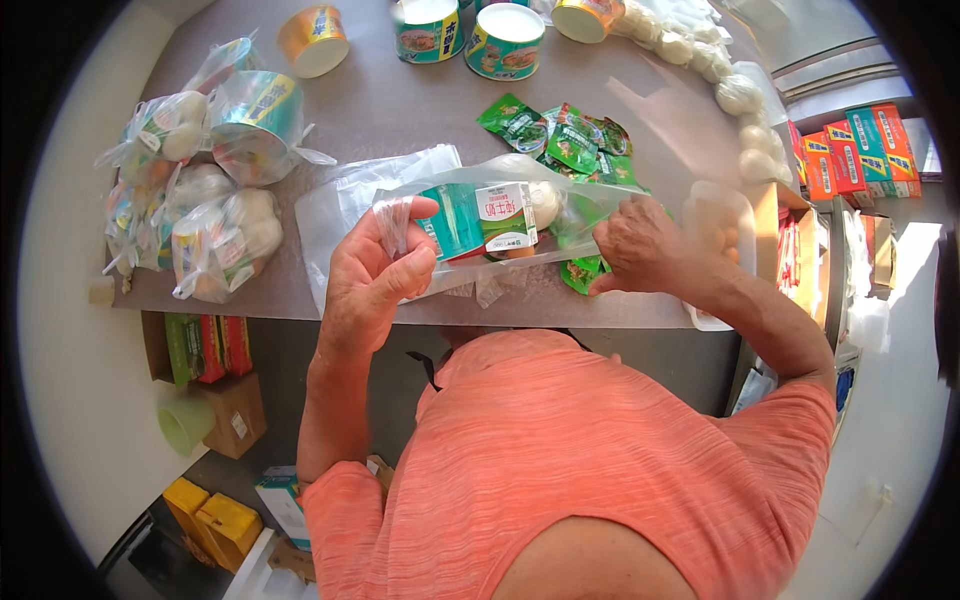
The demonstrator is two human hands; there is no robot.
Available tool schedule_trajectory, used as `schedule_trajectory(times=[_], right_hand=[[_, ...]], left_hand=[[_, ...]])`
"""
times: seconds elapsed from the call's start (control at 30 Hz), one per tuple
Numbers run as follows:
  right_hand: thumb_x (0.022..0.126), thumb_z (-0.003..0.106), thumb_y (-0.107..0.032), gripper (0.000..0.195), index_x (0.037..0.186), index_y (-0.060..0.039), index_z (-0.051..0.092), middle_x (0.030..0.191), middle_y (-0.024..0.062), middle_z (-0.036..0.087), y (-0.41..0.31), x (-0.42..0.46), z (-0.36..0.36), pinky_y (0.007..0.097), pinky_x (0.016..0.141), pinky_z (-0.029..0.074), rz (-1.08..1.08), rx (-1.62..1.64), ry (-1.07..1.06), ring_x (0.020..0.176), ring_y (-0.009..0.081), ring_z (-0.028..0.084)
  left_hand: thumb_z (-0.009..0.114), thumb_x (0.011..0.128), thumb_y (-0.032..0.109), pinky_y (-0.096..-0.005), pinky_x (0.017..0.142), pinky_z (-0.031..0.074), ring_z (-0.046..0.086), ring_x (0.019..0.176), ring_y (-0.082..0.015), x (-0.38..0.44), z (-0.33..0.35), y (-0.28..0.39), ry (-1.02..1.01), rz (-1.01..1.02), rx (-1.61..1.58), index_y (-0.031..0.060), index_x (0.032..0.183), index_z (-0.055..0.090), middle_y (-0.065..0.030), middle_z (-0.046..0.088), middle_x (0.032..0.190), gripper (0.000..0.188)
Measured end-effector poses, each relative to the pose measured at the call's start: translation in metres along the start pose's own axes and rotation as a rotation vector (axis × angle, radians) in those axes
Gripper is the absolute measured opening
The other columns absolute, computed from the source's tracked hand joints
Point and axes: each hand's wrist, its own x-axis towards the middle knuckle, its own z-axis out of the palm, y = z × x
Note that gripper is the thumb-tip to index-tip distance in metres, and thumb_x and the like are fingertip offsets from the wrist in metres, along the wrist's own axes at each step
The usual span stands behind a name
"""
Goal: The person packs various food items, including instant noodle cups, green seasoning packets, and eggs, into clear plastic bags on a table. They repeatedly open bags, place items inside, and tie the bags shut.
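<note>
My left hand (382, 274) has one handle of a clear plastic bag (577, 217) looped around its fingers. At the bag's other side my right hand (637, 244) pinches the plastic, stretching it between both hands. Inside the bag are a milk carton (506, 217), a teal instant-noodle tub (452, 221) and a white round bun-like item (545, 205). A small brown item, partly hidden, shows beneath the carton. Green sachets (577, 142) lie in a pile behind the bag, a few near my right hand. Flat empty plastic bags (360, 195) lie beyond my left hand.
Filled, tied bags (225, 240) crowd the table's left side. Noodle tubs (504, 41) stand at the back, beside an orange tub (313, 41). Bagged white round items (739, 94) line the right edge, near a plastic bin of eggs (720, 255). Boxes (232, 416) sit below.
</note>
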Motion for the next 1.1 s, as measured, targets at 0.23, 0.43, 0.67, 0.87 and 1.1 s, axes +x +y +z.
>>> schedule_trajectory(times=[0.23, 0.43, 0.67, 0.87, 1.1], right_hand=[[0.071, 0.061, -0.011, 0.013, 0.067, -0.0087, 0.049, 0.059, 0.0026, 0.052, 0.033, 0.017, -0.043, 0.0325, 0.070, 0.040, -0.516, -0.099, 0.795, 0.056, 0.0144, 0.051], [0.076, 0.071, -0.013, 0.029, 0.096, 0.0000, 0.053, 0.071, 0.0057, 0.059, 0.033, 0.037, -0.046, 0.0273, 0.057, 0.046, -0.231, 1.343, 0.739, 0.063, 0.0105, 0.056], [0.074, 0.070, -0.004, 0.059, 0.124, 0.0029, 0.040, 0.081, 0.0058, 0.060, 0.021, 0.047, -0.046, 0.0207, 0.054, 0.044, -0.452, 2.089, 0.450, 0.063, 0.0087, 0.054], [0.073, 0.062, -0.002, 0.027, 0.098, -0.0007, 0.053, 0.063, -0.0038, 0.050, 0.056, 0.096, 0.017, 0.0194, 0.038, 0.024, -0.260, 2.046, 0.348, 0.046, 0.0025, 0.038], [0.071, 0.057, 0.000, 0.013, 0.083, -0.0029, 0.052, 0.056, -0.0059, 0.043, 0.058, 0.132, 0.034, 0.0191, 0.038, 0.022, -0.181, 2.138, 0.458, 0.043, 0.0020, 0.033]], left_hand=[[0.047, 0.086, 0.011, -0.0263, 0.074, 0.045, 0.055, 0.075, -0.0114, 0.031, 0.010, 0.011, -0.042, -0.047, 0.151, -0.0046, 0.114, 0.054, -0.0106, 0.059, 0.094, 0.033], [0.041, 0.083, -0.009, -0.0289, 0.078, 0.050, 0.063, 0.087, -0.0173, 0.059, 0.041, 0.006, -0.144, 0.128, 0.624, -0.0060, 0.118, 0.052, -0.0133, 0.059, 0.115, 0.037], [0.062, 0.080, 0.005, -0.0278, 0.067, 0.049, 0.061, 0.073, -0.0141, 0.094, 0.047, -0.013, -0.056, 0.142, 0.682, -0.0024, 0.104, 0.060, -0.0078, 0.063, 0.082, 0.026], [0.067, 0.078, 0.013, -0.0246, 0.063, 0.044, 0.052, 0.065, -0.0083, 0.069, -0.020, -0.019, 0.067, -0.051, 0.783, -0.0017, 0.082, 0.064, -0.0021, 0.060, 0.071, 0.016], [0.066, 0.079, 0.013, -0.0209, 0.055, 0.035, 0.043, 0.058, -0.0040, 0.039, -0.017, -0.040, 0.220, -0.275, 0.916, 0.0013, 0.072, 0.061, 0.0014, 0.055, 0.063, 0.015]])
